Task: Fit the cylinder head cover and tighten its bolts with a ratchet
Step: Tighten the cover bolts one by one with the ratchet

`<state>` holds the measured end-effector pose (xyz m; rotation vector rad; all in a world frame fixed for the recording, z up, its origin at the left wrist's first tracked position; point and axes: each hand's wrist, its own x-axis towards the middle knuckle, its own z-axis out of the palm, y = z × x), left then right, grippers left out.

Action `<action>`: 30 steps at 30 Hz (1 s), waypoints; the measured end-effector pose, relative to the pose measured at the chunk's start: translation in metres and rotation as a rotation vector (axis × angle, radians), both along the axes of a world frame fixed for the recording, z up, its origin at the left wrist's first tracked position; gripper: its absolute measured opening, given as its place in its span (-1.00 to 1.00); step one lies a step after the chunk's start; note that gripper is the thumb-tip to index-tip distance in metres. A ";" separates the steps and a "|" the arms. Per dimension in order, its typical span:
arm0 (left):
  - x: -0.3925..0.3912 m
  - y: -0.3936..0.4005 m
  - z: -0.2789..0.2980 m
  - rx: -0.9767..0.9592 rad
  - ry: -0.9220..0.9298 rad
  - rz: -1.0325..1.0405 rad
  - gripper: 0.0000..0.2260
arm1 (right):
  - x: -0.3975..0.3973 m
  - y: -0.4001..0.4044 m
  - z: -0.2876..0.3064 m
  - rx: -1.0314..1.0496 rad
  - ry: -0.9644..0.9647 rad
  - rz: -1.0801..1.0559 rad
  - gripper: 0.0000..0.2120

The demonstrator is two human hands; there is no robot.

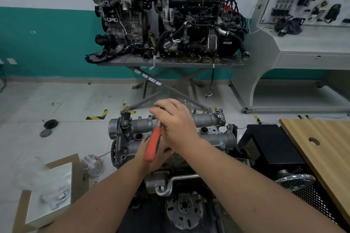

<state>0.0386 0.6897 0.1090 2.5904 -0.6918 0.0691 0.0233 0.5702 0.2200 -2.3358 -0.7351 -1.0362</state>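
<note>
A person works over the aluminium cylinder head cover (208,119), seated on an engine on the workshop floor. The left hand (151,153) curls its fingers around the orange ratchet handle (153,143), while the right hand (175,121), fingers bent and close together, grips the ratchet's head end above the cover. Two other engines (166,15) sit on a lift table (170,62) behind.

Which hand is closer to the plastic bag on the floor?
Left. The left hand holds the ratchet's red handle, just right of the plastic bag; the right hand is farther right and beyond.
</note>
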 end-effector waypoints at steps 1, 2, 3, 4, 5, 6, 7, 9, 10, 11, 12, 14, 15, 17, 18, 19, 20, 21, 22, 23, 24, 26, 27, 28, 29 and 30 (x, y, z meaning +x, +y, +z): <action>0.001 0.000 -0.001 -0.017 -0.040 -0.039 -0.66 | 0.000 -0.002 0.004 -0.075 -0.026 -0.034 -0.71; 0.002 0.000 0.001 0.004 -0.084 -0.070 -0.73 | 0.000 -0.004 0.006 -0.150 -0.038 -0.075 -0.73; 0.002 0.000 0.005 0.058 -0.051 -0.060 -0.77 | 0.001 -0.006 0.009 -0.221 -0.020 -0.118 -0.74; 0.001 0.000 0.007 0.121 -0.006 -0.013 -0.77 | 0.000 -0.008 0.013 -0.288 0.027 -0.156 -0.72; 0.002 0.001 0.007 0.178 0.053 0.022 -0.75 | 0.000 -0.009 0.017 -0.353 0.090 -0.187 -0.66; 0.003 0.001 0.006 0.219 0.083 0.037 -0.74 | 0.001 -0.012 0.021 -0.411 0.148 -0.210 -0.58; 0.003 0.001 0.006 0.233 0.085 0.034 -0.74 | 0.002 -0.014 0.025 -0.452 0.200 -0.227 -0.51; 0.003 0.000 0.004 0.235 0.077 0.016 -0.73 | 0.005 -0.019 0.033 -0.486 0.259 -0.252 -0.44; 0.003 0.000 0.003 0.236 0.074 0.011 -0.73 | 0.006 -0.022 0.035 -0.485 0.264 -0.260 -0.44; 0.004 0.001 0.003 0.239 0.076 0.011 -0.72 | 0.007 -0.024 0.037 -0.476 0.265 -0.261 -0.47; 0.004 0.001 0.002 0.242 0.085 0.017 -0.72 | 0.008 -0.026 0.038 -0.464 0.269 -0.257 -0.52; 0.005 0.001 0.000 0.246 0.111 0.022 -0.71 | 0.009 -0.026 0.039 -0.447 0.289 -0.251 -0.61; 0.006 0.001 0.000 0.242 0.116 0.017 -0.71 | 0.010 -0.025 0.040 -0.440 0.310 -0.248 -0.63; 0.008 0.001 -0.002 0.236 0.123 0.014 -0.70 | 0.010 -0.022 0.043 -0.409 0.379 -0.243 -0.66; 0.008 0.001 -0.002 0.232 0.124 0.017 -0.71 | 0.010 -0.020 0.045 -0.396 0.424 -0.245 -0.67; 0.008 0.001 -0.003 0.226 0.125 0.017 -0.71 | 0.011 -0.018 0.048 -0.390 0.474 -0.249 -0.68; 0.008 0.001 -0.003 0.224 0.123 0.018 -0.72 | 0.012 -0.017 0.051 -0.388 0.524 -0.257 -0.70; 0.007 0.001 -0.003 0.227 0.123 0.017 -0.72 | 0.013 -0.016 0.055 -0.384 0.569 -0.264 -0.70; 0.007 0.001 -0.002 0.229 0.126 0.017 -0.72 | 0.015 -0.016 0.058 -0.370 0.611 -0.266 -0.69; 0.007 0.001 -0.002 0.226 0.127 0.016 -0.72 | 0.015 -0.016 0.061 -0.338 0.660 -0.262 -0.68; 0.007 0.001 -0.002 0.222 0.125 0.015 -0.72 | 0.015 -0.015 0.065 -0.282 0.724 -0.245 -0.67; 0.007 0.001 -0.002 0.216 0.117 0.014 -0.73 | 0.013 -0.016 0.071 -0.039 0.914 -0.152 -0.69; 0.007 0.001 -0.002 0.215 0.118 0.013 -0.73 | 0.011 -0.016 0.072 0.145 1.034 -0.090 -0.72; 0.007 0.001 -0.002 0.215 0.119 0.014 -0.72 | 0.010 -0.016 0.073 0.341 1.157 -0.030 -0.77; 0.006 0.002 -0.002 0.215 0.116 0.015 -0.73 | 0.009 -0.016 0.073 0.529 1.263 0.032 -0.81; 0.006 0.002 -0.002 0.216 0.107 0.014 -0.73 | 0.008 -0.016 0.072 0.707 1.347 0.094 -0.85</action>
